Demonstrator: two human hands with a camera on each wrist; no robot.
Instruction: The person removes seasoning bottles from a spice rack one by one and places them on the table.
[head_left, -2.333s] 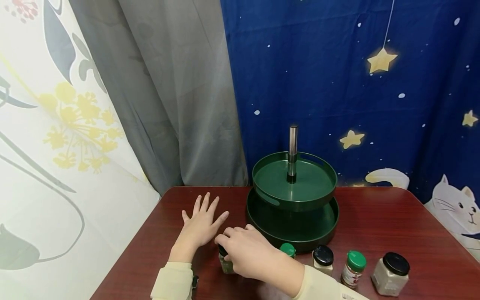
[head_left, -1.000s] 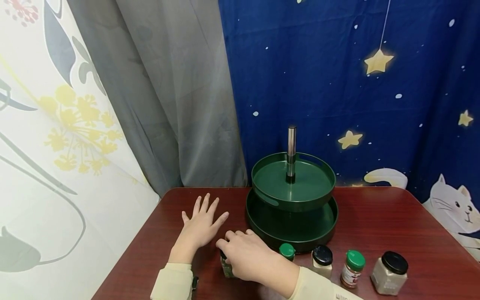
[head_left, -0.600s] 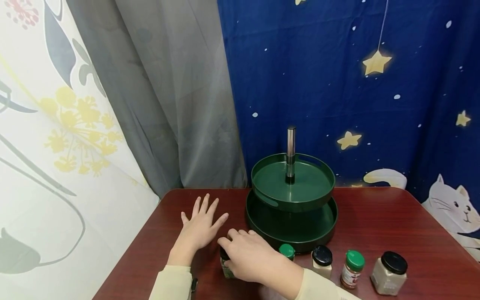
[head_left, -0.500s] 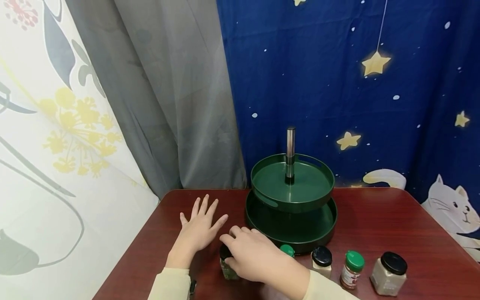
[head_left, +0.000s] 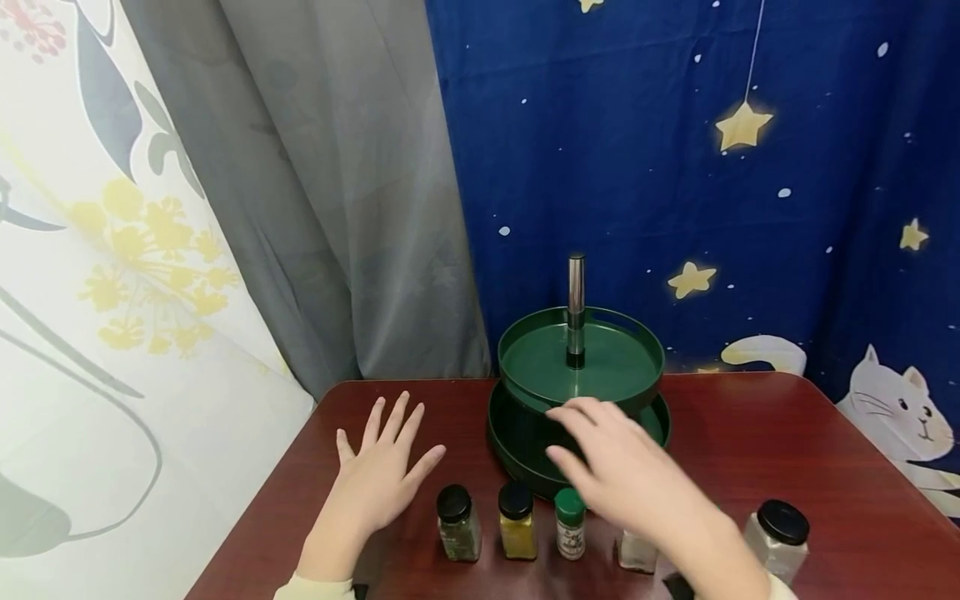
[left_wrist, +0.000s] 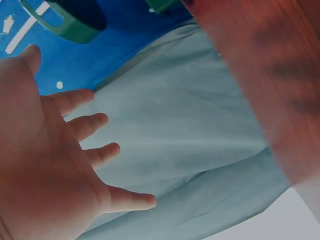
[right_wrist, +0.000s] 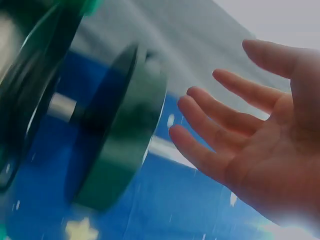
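Observation:
My left hand (head_left: 377,479) is held over the table's left side with fingers spread, holding nothing; the left wrist view shows its bare palm (left_wrist: 52,145). My right hand (head_left: 626,467) is in the air, fingers loosely extended and holding nothing, in front of the dark green two-tier tray stand (head_left: 581,392). Nearest the left hand stands a black-lidded jar of green herbs (head_left: 461,537). Beside it are a black-lidded jar of yellow spice (head_left: 518,537) and a green-capped shaker (head_left: 570,537). A pale jar (head_left: 637,553) shows partly below the right hand, its lid hidden.
A larger black-lidded jar of pale powder (head_left: 776,546) stands at the right, partly behind the right forearm. The red-brown table (head_left: 742,442) ends at grey (head_left: 390,250) and blue (head_left: 615,167) curtains. The stand's metal post (head_left: 576,312) rises above its upper tray.
My right hand has let go of the herb jar and swung right and up, uncovering the yellow spice jar. Its forearm now hides the right green-capped jar. The left hand has shifted slightly left.

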